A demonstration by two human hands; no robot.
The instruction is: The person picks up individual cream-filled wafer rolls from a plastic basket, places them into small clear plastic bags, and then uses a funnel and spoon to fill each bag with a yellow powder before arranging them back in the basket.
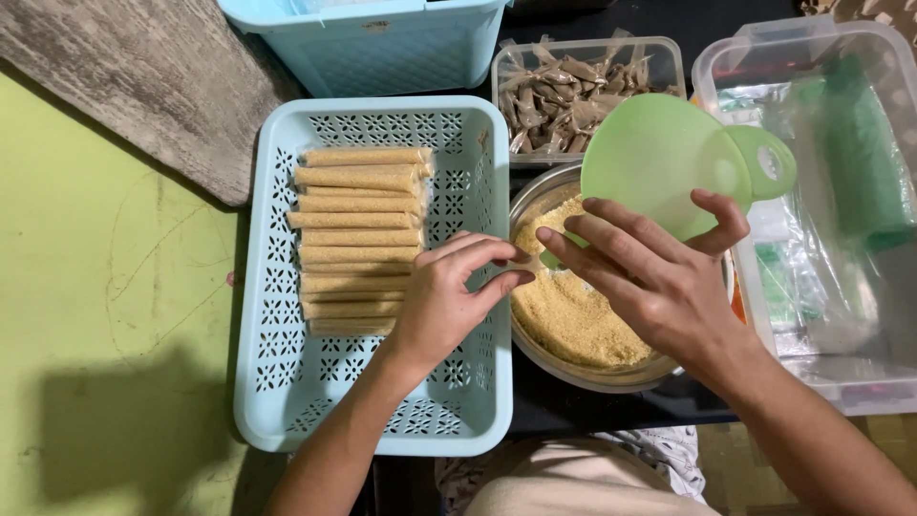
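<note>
My right hand (659,277) holds a pale green plastic funnel (669,167) tilted over a metal bowl (611,377) of yellowish-tan crumbs (573,315). Its spout points down-left toward my left hand (449,296), whose thumb and fingers pinch a small clear thing at the spout tip; what it is I cannot make out. My left hand hovers over the right rim of a light blue slotted basket (287,373). In that basket lies a stack of several long thin clear tubes filled with tan crumbs (358,239).
A clear tub of small filled brown packets (573,91) stands behind the bowl. At right sits a clear plastic box (860,373) with a green roll (864,162) and plastic bags. Another blue basket (368,43) is at the top. Green floor (105,315) lies left.
</note>
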